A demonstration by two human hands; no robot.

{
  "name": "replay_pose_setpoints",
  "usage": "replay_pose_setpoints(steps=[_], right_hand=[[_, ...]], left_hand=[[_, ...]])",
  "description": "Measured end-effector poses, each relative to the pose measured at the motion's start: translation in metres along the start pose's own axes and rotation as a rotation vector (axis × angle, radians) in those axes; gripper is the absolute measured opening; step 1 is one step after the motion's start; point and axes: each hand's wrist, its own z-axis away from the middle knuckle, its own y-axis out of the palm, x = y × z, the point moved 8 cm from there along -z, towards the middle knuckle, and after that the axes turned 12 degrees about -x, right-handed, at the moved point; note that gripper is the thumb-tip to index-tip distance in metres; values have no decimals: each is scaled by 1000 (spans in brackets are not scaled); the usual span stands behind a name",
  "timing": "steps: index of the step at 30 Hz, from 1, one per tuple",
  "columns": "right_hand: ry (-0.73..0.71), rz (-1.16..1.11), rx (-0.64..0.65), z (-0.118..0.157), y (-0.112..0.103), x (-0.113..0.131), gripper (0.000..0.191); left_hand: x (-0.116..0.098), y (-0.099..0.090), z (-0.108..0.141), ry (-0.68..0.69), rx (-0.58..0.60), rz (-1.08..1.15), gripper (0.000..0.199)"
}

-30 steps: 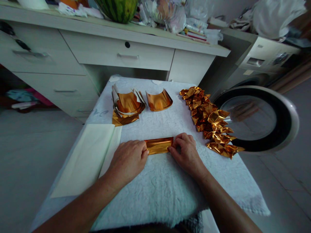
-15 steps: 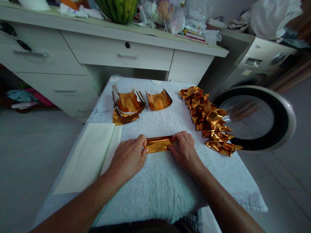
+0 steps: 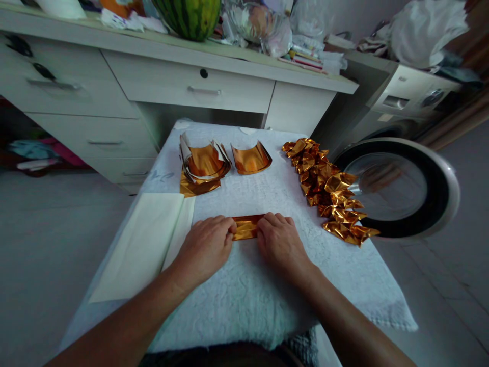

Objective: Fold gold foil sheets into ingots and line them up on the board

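A folded strip of gold foil paper (image 3: 245, 227) lies across the cloth-covered table in front of me. My left hand (image 3: 210, 242) is closed on its left end, and my right hand (image 3: 279, 242) is closed over its right end. Beyond them sit a stack of curved gold foil sheets (image 3: 206, 162) with pale backs and a single curved gold sheet (image 3: 251, 159). To the right runs a row of folded gold foil pieces (image 3: 324, 188), crumpled-looking and pointed at the ends. The fingertips are partly hidden under both hands.
White paper sheets (image 3: 139, 244) lie on the table's left side. Behind the table (image 3: 244, 300) stands a white drawer cabinet (image 3: 191, 86) with a watermelon (image 3: 191, 18) and plastic bags on top. A washing machine's open round door (image 3: 397, 186) stands at the table's right edge.
My right hand has slid inward and its fingers have curled down over the strip, leaving less gold showing. My left fingers have shifted slightly on their end. The view has moved slightly.
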Motion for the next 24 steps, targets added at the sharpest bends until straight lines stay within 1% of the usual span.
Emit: replay_pose_setpoints(steps=[2, 6, 8, 13, 15, 20, 24], right_hand=[[56, 34, -14, -2, 0, 3, 14], [146, 57, -58, -1, 2, 5, 28], [168, 67, -80, 0, 3, 5, 33], [181, 73, -103, 2, 8, 3, 36], [186, 59, -106, 2, 8, 2, 36], [213, -16, -91, 3, 6, -3, 25], [247, -69, -98, 5, 4, -12, 23]], left_hand=[[-1, -1, 0, 2, 1, -4, 12], [-2, -1, 0, 8, -8, -17, 5], [-2, 0, 0, 9, -8, -19, 5], [1, 3, -1, 4, 9, -20, 4], [2, 4, -2, 2, 14, -15, 3], [4, 4, -2, -6, 23, 11, 4], [3, 3, -2, -15, 26, 20, 4]])
